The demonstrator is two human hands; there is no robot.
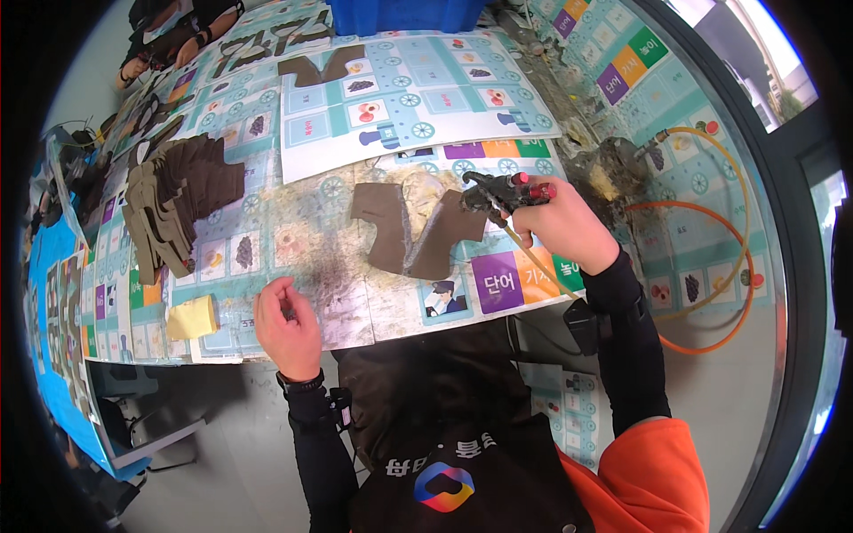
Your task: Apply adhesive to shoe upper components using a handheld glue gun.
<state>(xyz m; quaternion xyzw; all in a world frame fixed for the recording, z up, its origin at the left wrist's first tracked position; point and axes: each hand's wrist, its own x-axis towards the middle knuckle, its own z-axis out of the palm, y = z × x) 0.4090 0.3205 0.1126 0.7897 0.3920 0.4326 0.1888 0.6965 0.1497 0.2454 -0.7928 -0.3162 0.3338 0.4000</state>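
Gripping a black metal spray gun with red knobs (502, 188) in the right hand (569, 226), with fingers wrapped around its handle. Holding its front end over the right part of a dark-brown, V-notched piece of sheet material (380, 226), laid flat near the near edge of a stained surface (329, 311). Cannot tell about contact between gun and piece. Can make out pale greyish bands along the 2 sides of the notch.

Holding the left hand (287, 329) by the near edge, left of the piece and apart from it, with fingers loosely curled and thumb close to them. Cannot tell about anything pinched there.

Can see a fanned stack of dark-brown flat pieces (178, 200) farther left, with a pale-yellow rectangular pad (192, 318) nearer the edge. Can see, beyond the notched piece, a large white-and-turquoise printed sheet (426, 124), bearing 1 brown notched cutout (322, 71), with a blue plastic bin (404, 13) behind. Can see a thin yellow hose (684, 130) and a looped orange hose (697, 352) at right, and another person (169, 40) at far left.
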